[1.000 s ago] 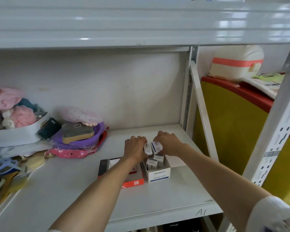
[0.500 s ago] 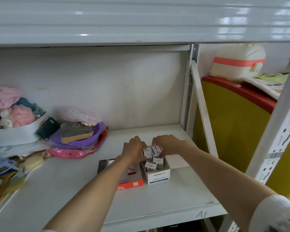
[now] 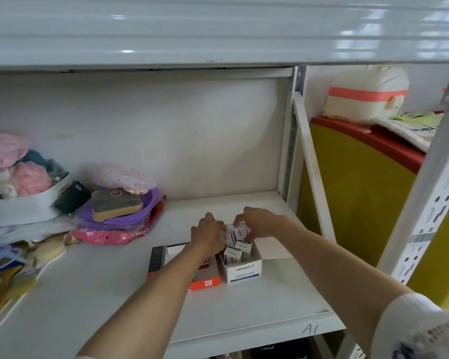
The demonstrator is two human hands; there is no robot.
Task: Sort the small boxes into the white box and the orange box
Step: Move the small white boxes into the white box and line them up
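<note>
Both hands are working at the back of the white box [image 3: 244,270], which is sitting on the shelf [image 3: 270,301] touching the orange box [image 3: 205,282] on its left. The left hand [image 3: 208,233] and right hand [image 3: 257,221] are each curling fingers around small boxes [image 3: 237,248]; about 4 are showing in the white box, some tilted. The orange box's contents are mostly hiding under the left arm, so sorting looks unfinished. Open shelf is lying in front; clutter is crowding the left, a metal post [image 3: 290,141] the right.
</note>
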